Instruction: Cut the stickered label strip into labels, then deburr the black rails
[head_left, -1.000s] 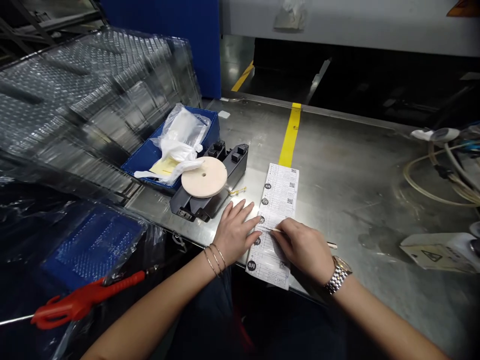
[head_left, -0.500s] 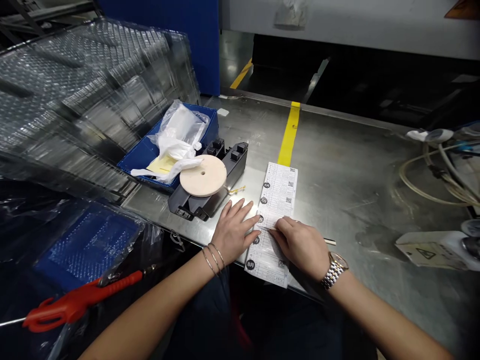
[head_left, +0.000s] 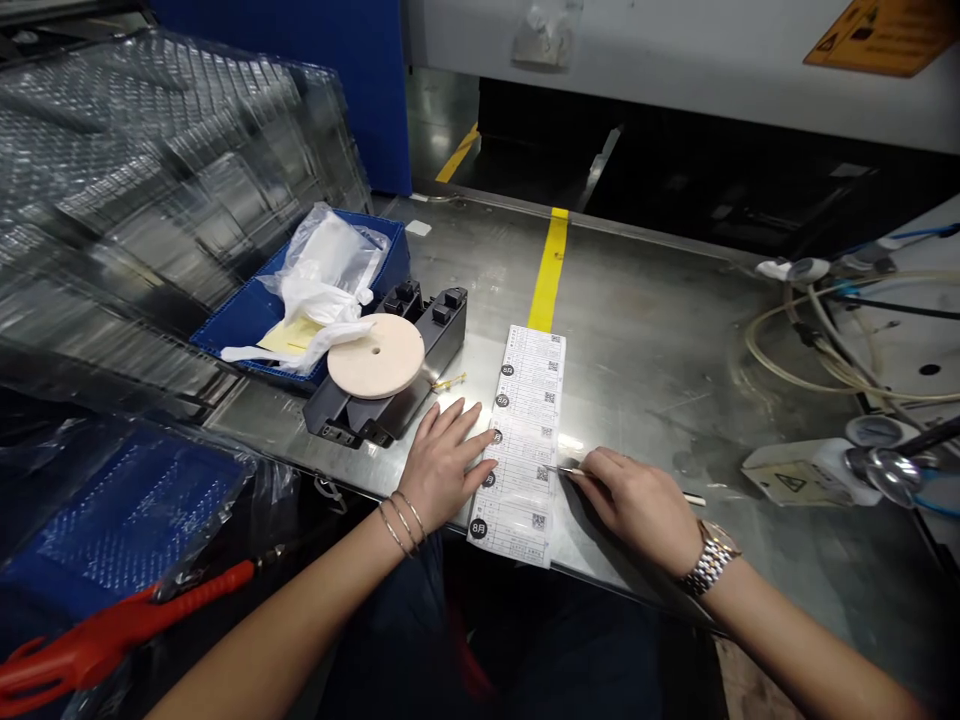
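Observation:
A long strip of printed white labels with black round month marks and QR codes lies on the metal table. My left hand lies flat, fingers spread, with its thumb and fingertips on the strip's left edge. My right hand is closed around a slim pen, whose thin tip points left at the strip's right edge beside a QR code. Most of the pen is hidden by the fingers. I cannot tell whether the tip touches the paper.
Left of the strip, a round wooden disc rests on a black plastic fixture. Behind it stands a blue bin with plastic bags. Clear plastic trays are stacked at left, above a red air gun. Hoses and a white bottle are at right.
My right hand has moved right with the pen, off the middle of the label strip to its right edge. My left hand stays on the strip. The view has shifted right.

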